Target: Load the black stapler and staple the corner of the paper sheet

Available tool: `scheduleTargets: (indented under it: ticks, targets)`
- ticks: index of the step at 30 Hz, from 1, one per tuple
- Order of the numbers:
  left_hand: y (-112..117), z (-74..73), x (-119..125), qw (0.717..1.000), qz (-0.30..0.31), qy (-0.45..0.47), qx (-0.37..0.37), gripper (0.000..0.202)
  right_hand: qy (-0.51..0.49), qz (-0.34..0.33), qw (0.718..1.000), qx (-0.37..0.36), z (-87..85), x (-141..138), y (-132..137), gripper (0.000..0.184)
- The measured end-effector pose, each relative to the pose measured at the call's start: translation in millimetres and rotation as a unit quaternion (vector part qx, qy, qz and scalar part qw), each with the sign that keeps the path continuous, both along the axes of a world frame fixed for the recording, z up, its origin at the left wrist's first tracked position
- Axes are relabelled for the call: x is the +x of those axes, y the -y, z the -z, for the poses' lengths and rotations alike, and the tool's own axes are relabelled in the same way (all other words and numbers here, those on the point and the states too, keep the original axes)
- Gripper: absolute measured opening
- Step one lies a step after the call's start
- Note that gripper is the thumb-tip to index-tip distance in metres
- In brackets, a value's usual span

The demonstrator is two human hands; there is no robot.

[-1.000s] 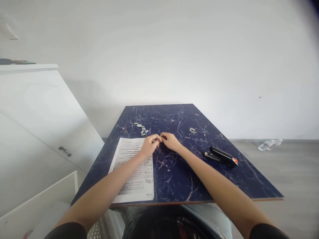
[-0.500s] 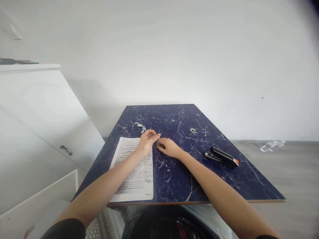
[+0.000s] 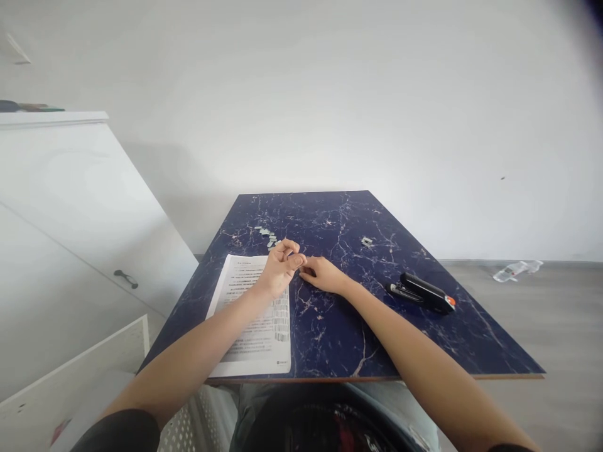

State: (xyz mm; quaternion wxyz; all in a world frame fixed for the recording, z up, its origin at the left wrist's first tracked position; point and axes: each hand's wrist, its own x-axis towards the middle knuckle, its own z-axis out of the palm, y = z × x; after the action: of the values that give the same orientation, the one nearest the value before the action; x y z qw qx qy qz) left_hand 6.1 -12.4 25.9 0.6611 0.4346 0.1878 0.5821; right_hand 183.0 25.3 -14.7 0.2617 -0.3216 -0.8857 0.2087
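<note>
My left hand [image 3: 279, 270] is raised a little over the top right corner of a printed paper sheet [image 3: 252, 320], with thumb and fingers pinched on something tiny that I cannot make out. My right hand [image 3: 324, 275] rests on the dark blue marbled table [image 3: 339, 339], fingers curled, fingertips almost touching the left hand. Several small strips of staples [image 3: 266, 235] lie just beyond my left hand. Another staple strip [image 3: 366, 240] lies further right. A black stapler with an orange tip [image 3: 421, 292] lies to the right of my right forearm.
A white cabinet with a dark handle [image 3: 126, 279] stands at the left, close to the table's edge. A crumpled clear plastic bottle [image 3: 517, 270] lies on the grey floor at the right. A white wall is behind the table.
My hands drew apart and came back together. The left hand opened half a second ago and is now pinched again, lifted slightly. The view shifted a little.
</note>
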Motion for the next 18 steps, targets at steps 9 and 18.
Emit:
scheduleTargets:
  ticks: [9, 18]
  targets:
    - [28, -32.1, -2, 0.998, 0.042, 0.034, 0.029, 0.046, -0.007, -0.016, 1.000, 0.011, 5.9, 1, -3, 0.012]
    - [32, -42.2, -3, 0.996, 0.038, 0.053, 0.057, 0.046, 0.004, -0.002, 1.000, -0.002, 4.6, -1, -1, 0.015]
